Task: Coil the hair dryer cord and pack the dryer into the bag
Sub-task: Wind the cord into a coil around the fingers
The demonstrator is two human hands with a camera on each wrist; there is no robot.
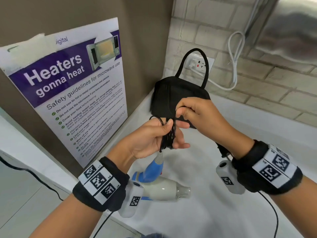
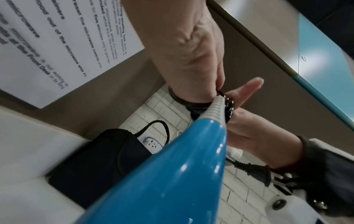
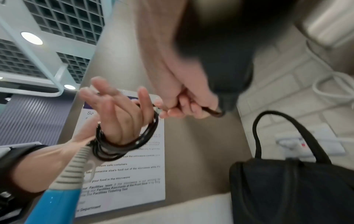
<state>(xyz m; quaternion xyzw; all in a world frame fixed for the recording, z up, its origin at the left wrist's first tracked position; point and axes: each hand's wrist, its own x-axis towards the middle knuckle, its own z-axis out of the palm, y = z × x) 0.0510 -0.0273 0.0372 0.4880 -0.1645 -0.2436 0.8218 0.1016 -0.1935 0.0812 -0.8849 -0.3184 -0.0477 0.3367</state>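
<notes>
The black cord (image 1: 169,134) is wound in several loops round my left hand (image 1: 171,134), whose thumb lies over the coil (image 3: 130,144). My right hand (image 1: 188,109) pinches the free stretch of cord just above, in front of the black bag (image 1: 178,93). The hair dryer (image 1: 163,189), white body and blue handle (image 2: 162,174), sits below my left hand with its grey strain relief (image 3: 76,165) reaching up to the coil. I cannot tell whether it rests on the counter. The plug (image 2: 254,169) dangles by my right wrist. The bag (image 3: 287,189) stands upright in the corner with its handle up.
A white counter (image 1: 240,203) runs under both hands. A microwave safety poster (image 1: 68,86) hangs on the brown wall at left. Behind the bag are a wall socket (image 1: 199,64) and a white cable (image 1: 235,54) on the brick wall; a steel appliance (image 1: 291,23) is at the top right.
</notes>
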